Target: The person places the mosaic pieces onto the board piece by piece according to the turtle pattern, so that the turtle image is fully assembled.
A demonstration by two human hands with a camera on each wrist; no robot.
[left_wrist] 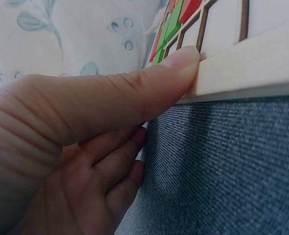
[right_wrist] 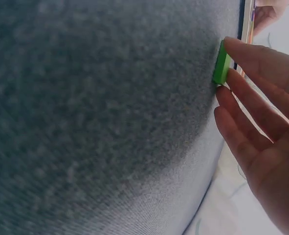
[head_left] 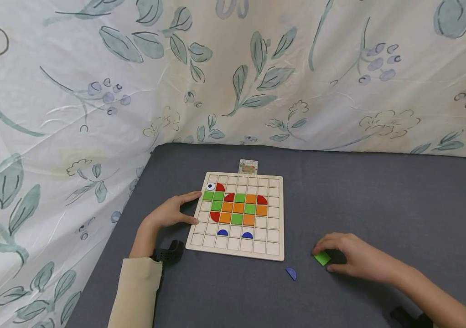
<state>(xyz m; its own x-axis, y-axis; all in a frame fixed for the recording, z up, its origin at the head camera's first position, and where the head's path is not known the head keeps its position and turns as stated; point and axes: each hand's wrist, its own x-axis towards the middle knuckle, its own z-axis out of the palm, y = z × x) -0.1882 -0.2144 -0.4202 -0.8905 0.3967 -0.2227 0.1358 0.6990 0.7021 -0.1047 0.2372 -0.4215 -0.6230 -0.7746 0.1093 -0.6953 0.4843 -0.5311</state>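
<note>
A square wooden grid board (head_left: 276, 250) lies on the dark cloth, bearing green, orange and red pieces, two blue half-circles and an eye piece (head_left: 210, 186). My left hand (head_left: 171, 211) touches the board's left side with thumb and index finger stretched out. In the left wrist view, the thumb (left_wrist: 134, 90) rests against the wooden edge. To the right of the board, my right hand (head_left: 354, 257) holds a green square tile (head_left: 322, 258) between thumb and fingertips, low over the cloth. The right wrist view shows the green tile (right_wrist: 221, 64) edge-on by the fingertips.
A loose blue half-circle piece (head_left: 292, 273) lies between the board and my right hand. Behind the board's far edge lies a small picture card (head_left: 248, 166). Floral fabric (head_left: 233, 68) hangs behind the table and along its left side.
</note>
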